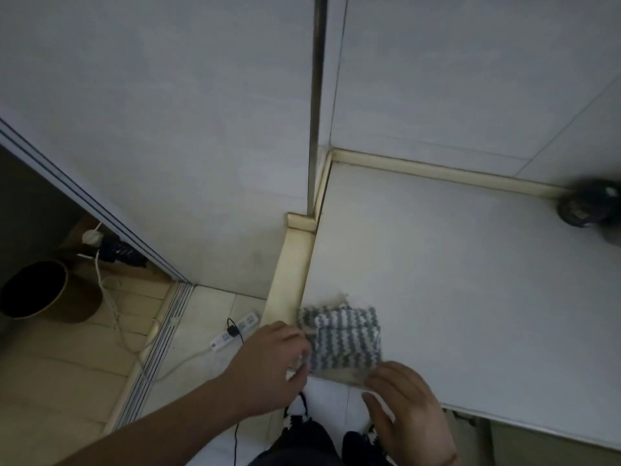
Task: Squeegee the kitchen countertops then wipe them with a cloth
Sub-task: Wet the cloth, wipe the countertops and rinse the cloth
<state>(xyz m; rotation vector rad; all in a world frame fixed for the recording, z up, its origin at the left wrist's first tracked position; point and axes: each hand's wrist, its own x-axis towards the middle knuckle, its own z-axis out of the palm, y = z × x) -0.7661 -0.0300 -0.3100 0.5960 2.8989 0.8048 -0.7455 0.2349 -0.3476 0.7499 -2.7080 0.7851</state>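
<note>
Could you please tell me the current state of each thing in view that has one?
Grey-and-white striped cloth: folded, lying at the white countertop's near corner.
Left hand: fingers on the cloth's left edge.
Right hand: at the cloth's near edge, grip unclear.
White power strip: on the floor, black plug inserted.
Dark round bin: open-topped.

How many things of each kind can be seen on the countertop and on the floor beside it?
Striped cloth, on the countertop: 1
Dark round object at the counter's far edge, blurred: 1
Bin on the floor: 1
Power strip on the floor: 1
Total: 4
</note>
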